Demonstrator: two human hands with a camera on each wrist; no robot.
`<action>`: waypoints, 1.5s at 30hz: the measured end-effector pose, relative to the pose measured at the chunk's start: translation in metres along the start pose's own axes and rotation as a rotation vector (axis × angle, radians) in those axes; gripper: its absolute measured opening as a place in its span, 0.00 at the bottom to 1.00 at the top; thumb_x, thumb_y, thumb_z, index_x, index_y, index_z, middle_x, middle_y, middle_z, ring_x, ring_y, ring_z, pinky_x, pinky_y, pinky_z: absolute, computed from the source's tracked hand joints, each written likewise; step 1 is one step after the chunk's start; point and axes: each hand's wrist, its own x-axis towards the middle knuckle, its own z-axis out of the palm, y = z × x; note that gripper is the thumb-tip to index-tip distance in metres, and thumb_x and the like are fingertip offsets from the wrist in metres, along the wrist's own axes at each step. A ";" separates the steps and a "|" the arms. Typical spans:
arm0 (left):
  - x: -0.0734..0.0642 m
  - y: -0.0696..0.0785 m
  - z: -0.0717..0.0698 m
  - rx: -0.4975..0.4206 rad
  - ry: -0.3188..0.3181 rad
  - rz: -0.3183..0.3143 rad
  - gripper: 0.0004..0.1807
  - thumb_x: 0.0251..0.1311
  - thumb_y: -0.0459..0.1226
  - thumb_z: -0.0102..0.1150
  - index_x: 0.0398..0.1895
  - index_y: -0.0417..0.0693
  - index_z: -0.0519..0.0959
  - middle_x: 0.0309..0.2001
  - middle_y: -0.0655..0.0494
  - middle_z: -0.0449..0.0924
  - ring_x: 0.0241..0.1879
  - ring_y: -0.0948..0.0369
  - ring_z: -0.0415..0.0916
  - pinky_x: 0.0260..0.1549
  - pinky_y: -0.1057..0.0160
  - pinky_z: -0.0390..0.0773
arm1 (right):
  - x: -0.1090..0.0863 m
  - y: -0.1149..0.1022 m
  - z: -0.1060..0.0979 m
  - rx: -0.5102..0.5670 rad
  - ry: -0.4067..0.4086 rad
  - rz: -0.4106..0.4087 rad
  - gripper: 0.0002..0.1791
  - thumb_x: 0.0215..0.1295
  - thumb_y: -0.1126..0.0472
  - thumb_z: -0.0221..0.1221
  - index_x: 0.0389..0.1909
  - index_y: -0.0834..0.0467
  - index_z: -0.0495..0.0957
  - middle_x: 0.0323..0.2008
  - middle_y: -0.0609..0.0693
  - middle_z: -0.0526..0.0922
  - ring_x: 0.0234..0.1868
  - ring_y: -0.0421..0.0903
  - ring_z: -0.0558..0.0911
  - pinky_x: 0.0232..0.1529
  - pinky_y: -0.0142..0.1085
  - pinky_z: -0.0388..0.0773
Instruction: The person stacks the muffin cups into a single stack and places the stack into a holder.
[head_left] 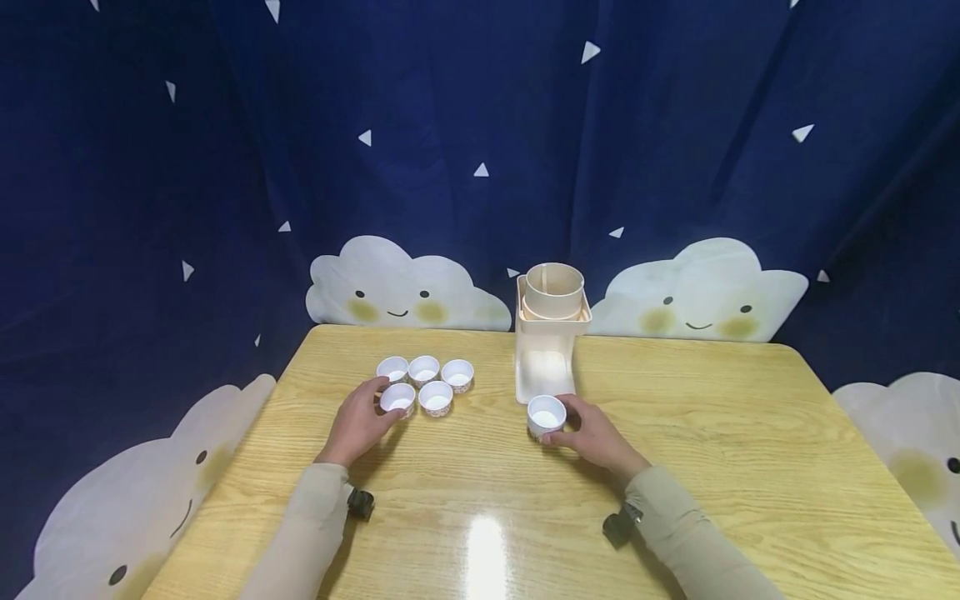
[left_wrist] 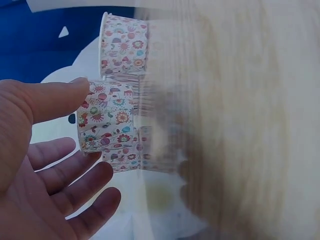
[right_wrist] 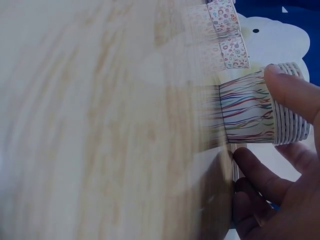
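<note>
My left hand (head_left: 360, 423) pinches a small white paper baking cup (head_left: 397, 398) by its rim, thumb on one side and fingers on the other. Flowers and mushrooms are printed on its outside, as the left wrist view shows. Close around it stand several more baking cups (head_left: 437, 398) in two short rows, mouths up. On the right, my right hand (head_left: 596, 435) grips a nested stack of paper cups (right_wrist: 248, 107), thumb across the layered rims. Coloured wavy lines cover the outside of this stack, and its base is at the tabletop.
Behind the stack stands a beige plastic holder (head_left: 544, 343) with a round open cylinder (head_left: 555, 292) on top. The wooden table (head_left: 712, 400) ends at a dark blue curtain (head_left: 480, 100) with white cloud cutouts (head_left: 408, 283) along it.
</note>
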 end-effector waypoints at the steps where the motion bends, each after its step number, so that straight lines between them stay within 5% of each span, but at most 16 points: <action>1: 0.000 0.000 -0.001 -0.003 0.001 0.003 0.33 0.55 0.41 0.71 0.63 0.38 0.72 0.54 0.41 0.79 0.50 0.47 0.81 0.52 0.48 0.79 | 0.000 0.000 0.000 0.000 0.000 -0.003 0.34 0.53 0.55 0.73 0.61 0.60 0.74 0.56 0.57 0.82 0.65 0.59 0.76 0.70 0.56 0.66; 14: -0.004 0.006 -0.017 -0.031 0.058 0.019 0.35 0.55 0.40 0.70 0.65 0.36 0.70 0.60 0.38 0.76 0.57 0.42 0.76 0.57 0.43 0.74 | -0.002 -0.001 -0.002 0.013 0.016 0.035 0.35 0.51 0.56 0.73 0.61 0.60 0.74 0.56 0.59 0.82 0.65 0.60 0.75 0.71 0.58 0.64; 28: -0.004 0.053 -0.020 -0.082 0.126 0.189 0.33 0.52 0.38 0.74 0.61 0.37 0.74 0.54 0.41 0.81 0.50 0.46 0.79 0.48 0.48 0.78 | -0.005 -0.002 -0.001 0.012 0.015 0.014 0.34 0.51 0.57 0.73 0.60 0.61 0.74 0.55 0.59 0.83 0.63 0.59 0.77 0.70 0.57 0.67; 45: -0.001 0.086 -0.001 -0.141 0.041 0.252 0.32 0.52 0.37 0.72 0.61 0.40 0.75 0.56 0.44 0.81 0.50 0.49 0.80 0.49 0.49 0.80 | 0.000 0.001 0.000 -0.001 0.010 0.018 0.35 0.51 0.53 0.74 0.60 0.58 0.75 0.56 0.56 0.83 0.63 0.57 0.77 0.68 0.56 0.69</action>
